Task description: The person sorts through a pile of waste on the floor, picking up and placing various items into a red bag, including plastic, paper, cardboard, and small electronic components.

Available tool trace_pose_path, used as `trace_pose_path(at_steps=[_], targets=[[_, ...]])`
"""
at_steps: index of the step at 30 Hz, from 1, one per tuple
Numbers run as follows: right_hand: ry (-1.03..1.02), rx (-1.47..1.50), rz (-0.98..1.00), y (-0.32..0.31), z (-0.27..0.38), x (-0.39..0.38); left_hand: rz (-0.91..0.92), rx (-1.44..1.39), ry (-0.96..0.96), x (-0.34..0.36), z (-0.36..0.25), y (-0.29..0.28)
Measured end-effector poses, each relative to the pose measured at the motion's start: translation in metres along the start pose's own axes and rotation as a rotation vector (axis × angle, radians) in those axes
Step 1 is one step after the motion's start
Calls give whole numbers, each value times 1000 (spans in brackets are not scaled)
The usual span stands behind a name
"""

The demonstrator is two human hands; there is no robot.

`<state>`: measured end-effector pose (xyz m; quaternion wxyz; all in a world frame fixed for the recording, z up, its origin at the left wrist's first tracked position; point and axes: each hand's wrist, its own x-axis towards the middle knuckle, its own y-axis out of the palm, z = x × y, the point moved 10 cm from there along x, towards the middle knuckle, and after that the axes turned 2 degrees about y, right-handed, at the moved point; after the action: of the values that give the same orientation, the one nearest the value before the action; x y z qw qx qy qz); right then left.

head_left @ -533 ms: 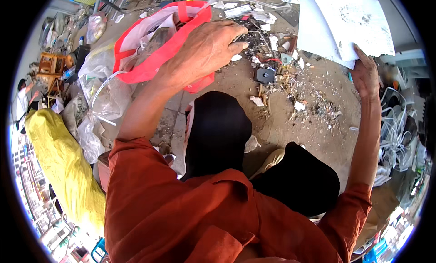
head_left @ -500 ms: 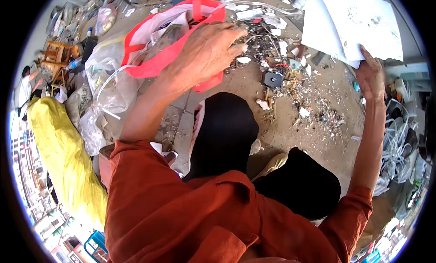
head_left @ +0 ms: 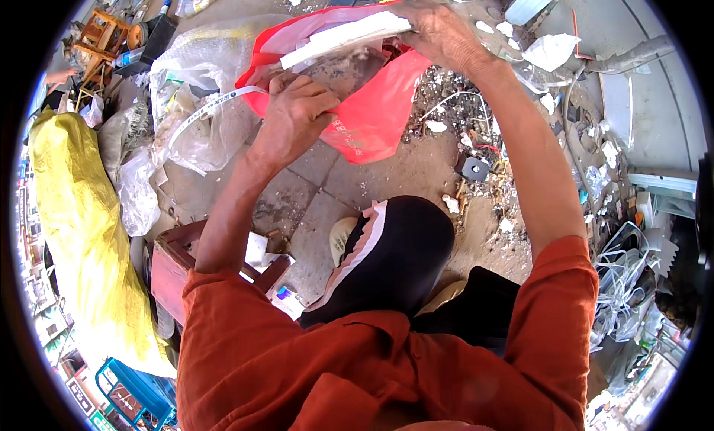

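Observation:
A red bag [head_left: 372, 126] with a pale lining stands at the far middle, its mouth gaping toward me. My left hand [head_left: 297, 113] has its fingers curled round the near left part of the bag's rim. At the bag's far right edge, my right hand [head_left: 440, 35] grips the end of a stack of white sheets [head_left: 346, 37], which lies across the mouth; its fingertips are partly hidden. Below the sheets, a crumpled grey, see-through plastic piece [head_left: 346, 72] shows inside the bag. A white strap [head_left: 212, 111] curves out to the left beside my left hand.
A clear plastic sack [head_left: 201, 59] and a long yellow sack [head_left: 74, 230] lie on the left. Near my left arm stands a reddish wooden stool [head_left: 172, 271]. Debris and a small dark square piece [head_left: 474, 168] litter the floor; tangled white straps [head_left: 621, 282] lie at right.
My right hand has carried the white sheets from the far right leftward to the bag's mouth. My left hand has drawn back toward me and closed on the rim; the bag has turned and opened wider.

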<state>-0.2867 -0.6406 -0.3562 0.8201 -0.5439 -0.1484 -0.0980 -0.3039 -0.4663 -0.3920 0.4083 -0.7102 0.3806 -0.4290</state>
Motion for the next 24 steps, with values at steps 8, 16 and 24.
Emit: trace_pose_path(at_steps=[8, 16, 24], targets=[[-135, -473, 307, 115, 51, 38, -141, -111, 238, -2, -30, -5], [370, -461, 339, 140, -48, 37, -104, -183, 239, 14, -39, 0], [-18, 513, 426, 52, -14, 37, -24, -284, 11, 6, -15, -3]])
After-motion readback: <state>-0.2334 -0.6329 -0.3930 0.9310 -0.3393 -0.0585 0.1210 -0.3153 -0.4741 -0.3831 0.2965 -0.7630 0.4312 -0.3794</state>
